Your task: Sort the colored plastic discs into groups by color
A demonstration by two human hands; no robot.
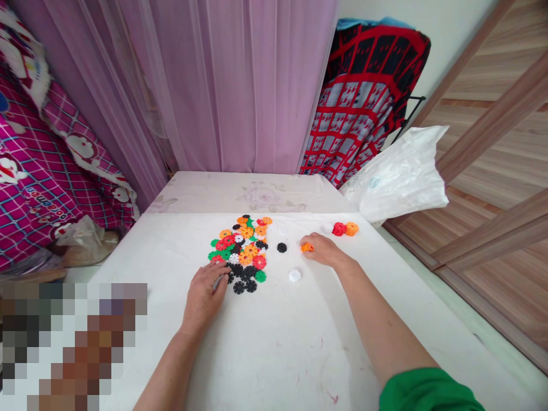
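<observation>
A pile of notched snowflake discs in black, orange, red, green and white [246,233] lies in the middle of the white-covered table. My left hand [208,291] rests at the near left edge of the pile, fingers stretched out and touching the black discs [245,273]. To the right of the pile, my right hand [321,250] is closed on orange snowflake discs [307,247]; how many it holds is hard to see. Between the pile and that hand lie a separate black disc [281,248] and, closer to me, a white disc [295,275].
Beyond my right hand sit red discs [339,229] beside an orange disc [351,229] and a white one [327,228]. A white plastic bag [400,174] stands at the table's right edge. Purple curtains [240,85] hang behind the table [265,348].
</observation>
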